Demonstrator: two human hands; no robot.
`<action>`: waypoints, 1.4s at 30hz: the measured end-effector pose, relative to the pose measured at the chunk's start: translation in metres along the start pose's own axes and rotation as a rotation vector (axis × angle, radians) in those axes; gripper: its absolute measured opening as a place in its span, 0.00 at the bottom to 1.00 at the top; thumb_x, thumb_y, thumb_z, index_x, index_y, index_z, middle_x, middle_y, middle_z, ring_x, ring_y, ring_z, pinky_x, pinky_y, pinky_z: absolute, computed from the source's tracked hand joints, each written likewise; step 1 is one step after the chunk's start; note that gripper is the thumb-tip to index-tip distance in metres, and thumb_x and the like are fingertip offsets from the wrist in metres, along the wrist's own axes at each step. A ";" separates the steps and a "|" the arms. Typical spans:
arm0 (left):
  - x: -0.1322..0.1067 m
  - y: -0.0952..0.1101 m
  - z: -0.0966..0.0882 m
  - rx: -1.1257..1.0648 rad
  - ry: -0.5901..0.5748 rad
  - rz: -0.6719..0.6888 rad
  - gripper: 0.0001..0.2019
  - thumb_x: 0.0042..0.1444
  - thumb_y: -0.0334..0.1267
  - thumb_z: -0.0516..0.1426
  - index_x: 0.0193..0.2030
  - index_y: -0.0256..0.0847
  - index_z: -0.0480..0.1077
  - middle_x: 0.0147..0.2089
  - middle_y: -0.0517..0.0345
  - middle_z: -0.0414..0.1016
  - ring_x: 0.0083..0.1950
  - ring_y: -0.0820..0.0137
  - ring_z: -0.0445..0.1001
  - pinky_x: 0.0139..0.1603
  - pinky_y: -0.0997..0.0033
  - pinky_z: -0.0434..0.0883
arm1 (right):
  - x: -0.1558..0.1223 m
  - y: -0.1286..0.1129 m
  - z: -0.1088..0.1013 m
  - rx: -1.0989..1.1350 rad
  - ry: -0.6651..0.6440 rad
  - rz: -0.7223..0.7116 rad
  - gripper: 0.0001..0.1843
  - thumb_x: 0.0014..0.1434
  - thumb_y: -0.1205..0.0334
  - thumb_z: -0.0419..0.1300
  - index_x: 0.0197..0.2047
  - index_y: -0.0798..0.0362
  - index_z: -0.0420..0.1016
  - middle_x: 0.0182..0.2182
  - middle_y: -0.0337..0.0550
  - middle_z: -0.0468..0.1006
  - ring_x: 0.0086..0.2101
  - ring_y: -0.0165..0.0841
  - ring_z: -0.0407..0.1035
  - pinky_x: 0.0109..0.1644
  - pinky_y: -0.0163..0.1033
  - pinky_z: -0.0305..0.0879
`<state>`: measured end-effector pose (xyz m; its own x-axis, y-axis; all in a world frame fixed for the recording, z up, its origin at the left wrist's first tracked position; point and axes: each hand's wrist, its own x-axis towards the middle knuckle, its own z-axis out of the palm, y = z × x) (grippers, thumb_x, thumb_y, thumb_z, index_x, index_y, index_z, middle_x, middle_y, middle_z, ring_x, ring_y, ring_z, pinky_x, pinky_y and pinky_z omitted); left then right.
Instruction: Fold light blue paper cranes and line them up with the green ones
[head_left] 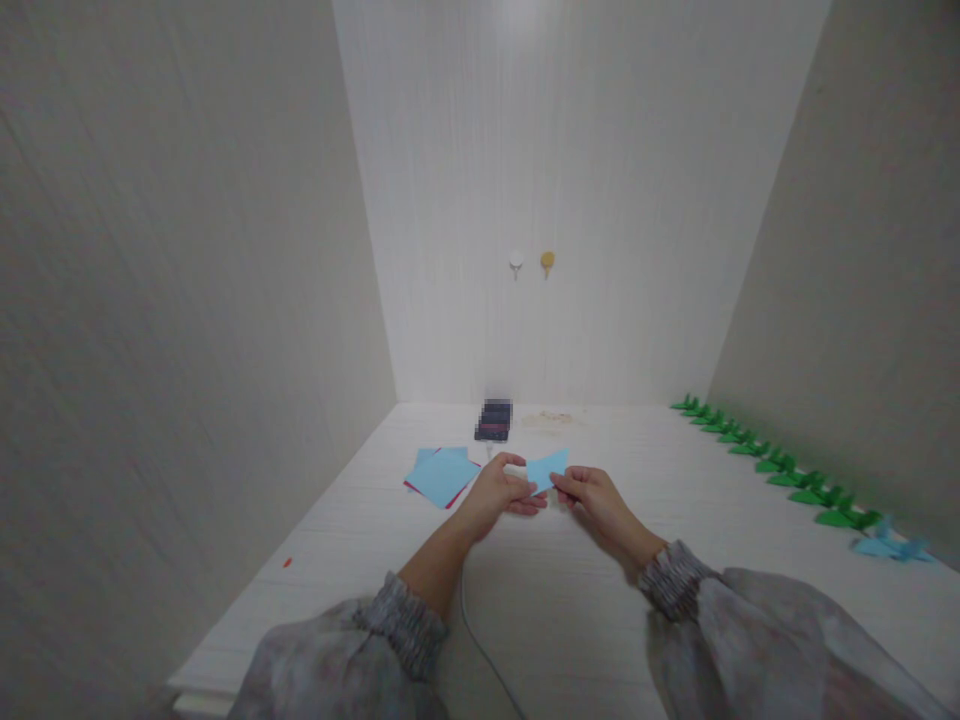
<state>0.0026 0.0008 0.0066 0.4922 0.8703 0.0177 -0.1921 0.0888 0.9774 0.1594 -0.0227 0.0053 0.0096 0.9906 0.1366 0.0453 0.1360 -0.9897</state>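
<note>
A small folded light-blue paper (547, 468) is held just above the white table (540, 600), between both hands. My left hand (501, 493) pinches its left lower edge with thumb and fingers closed. My right hand (592, 495) pinches its right lower edge, fingers curled. The paper's pointed corners stick up above the fingertips.
A stack of light-blue sheets over a red one (442, 476) lies left of the hands. A dark, blurred-out object (493, 421) sits at the back. Several green folded figures (780, 466) line the right wall, ending in light-blue ones (889, 545). A thin cable (480, 640) runs between my arms.
</note>
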 end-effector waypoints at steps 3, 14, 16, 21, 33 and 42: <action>-0.001 0.002 0.001 -0.020 -0.012 -0.003 0.24 0.38 0.35 0.60 0.40 0.38 0.52 0.27 0.51 0.73 0.27 0.66 0.73 0.30 0.66 0.69 | 0.001 0.002 -0.001 0.013 0.004 0.008 0.16 0.42 0.55 0.58 0.13 0.55 0.62 0.12 0.35 0.64 0.16 0.24 0.54 0.22 0.32 0.48; -0.004 0.004 0.002 -0.055 -0.041 -0.005 0.27 0.37 0.31 0.60 0.43 0.36 0.50 0.26 0.53 0.73 0.30 0.66 0.74 0.36 0.65 0.69 | 0.001 0.005 0.000 0.010 0.020 0.008 0.16 0.43 0.54 0.57 0.13 0.55 0.61 0.12 0.34 0.62 0.16 0.23 0.52 0.21 0.31 0.46; -0.004 0.005 0.002 -0.054 -0.054 -0.004 0.28 0.36 0.32 0.60 0.43 0.36 0.50 0.27 0.53 0.73 0.31 0.66 0.74 0.36 0.64 0.69 | 0.001 0.005 0.000 -0.003 0.024 -0.005 0.17 0.44 0.54 0.56 0.13 0.55 0.60 0.12 0.34 0.62 0.16 0.23 0.52 0.21 0.32 0.46; -0.008 0.009 0.003 -0.048 -0.098 0.007 0.28 0.37 0.33 0.60 0.44 0.36 0.50 0.26 0.54 0.73 0.32 0.65 0.74 0.38 0.61 0.68 | 0.000 0.004 0.000 -0.030 0.022 -0.029 0.17 0.45 0.54 0.55 0.13 0.55 0.59 0.11 0.33 0.60 0.15 0.23 0.51 0.21 0.32 0.46; -0.007 0.007 0.005 -0.038 -0.083 0.008 0.24 0.37 0.34 0.60 0.38 0.38 0.50 0.25 0.54 0.73 0.31 0.65 0.74 0.36 0.62 0.69 | 0.001 0.010 0.001 -0.014 0.008 -0.015 0.17 0.45 0.54 0.55 0.14 0.54 0.58 0.12 0.33 0.60 0.15 0.23 0.51 0.21 0.32 0.45; -0.003 0.003 0.003 -0.042 -0.047 0.028 0.26 0.33 0.33 0.62 0.36 0.39 0.50 0.22 0.59 0.71 0.28 0.66 0.73 0.35 0.61 0.69 | -0.001 0.006 0.004 0.039 0.026 0.012 0.17 0.45 0.54 0.56 0.14 0.54 0.59 0.12 0.33 0.60 0.15 0.23 0.51 0.20 0.32 0.45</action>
<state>0.0032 -0.0031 0.0106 0.5256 0.8489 0.0562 -0.2412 0.0854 0.9667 0.1558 -0.0229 -0.0013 0.0356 0.9915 0.1252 0.0064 0.1250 -0.9921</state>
